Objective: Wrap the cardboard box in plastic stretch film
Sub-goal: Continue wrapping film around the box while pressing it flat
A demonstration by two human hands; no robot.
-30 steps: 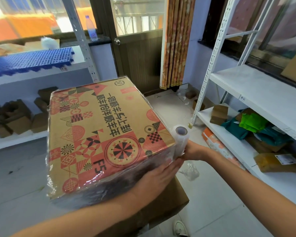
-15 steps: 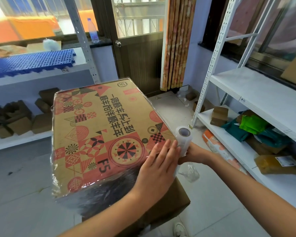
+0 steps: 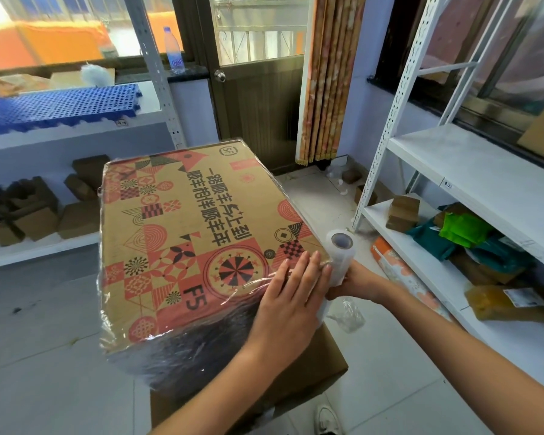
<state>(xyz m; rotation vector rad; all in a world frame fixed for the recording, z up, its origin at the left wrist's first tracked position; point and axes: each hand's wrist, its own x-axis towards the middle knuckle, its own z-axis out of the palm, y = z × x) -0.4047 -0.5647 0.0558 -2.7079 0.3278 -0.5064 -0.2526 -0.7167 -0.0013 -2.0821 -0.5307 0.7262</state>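
Clear, glossy plastic stretch film (image 3: 201, 350) is seen already drawn tight over the printed brown-and-red cardboard box (image 3: 182, 240), which is stacked on a plain brown carton (image 3: 321, 368) on the tiled floor. The white roll of film (image 3: 339, 259) is held upright against the box's near right corner, its long axis vertical, and the grip of the right hand (image 3: 355, 282) is wrapped round its lower part. The left hand (image 3: 292, 296) is laid flat, fingers straight, on the box top just left of the roll, and it is the nearer hand to the box. The next pass is judged to depend on the roll being carried round that corner. The film is wrinkled and reflective at the near side; the cardboard is matte and flat.
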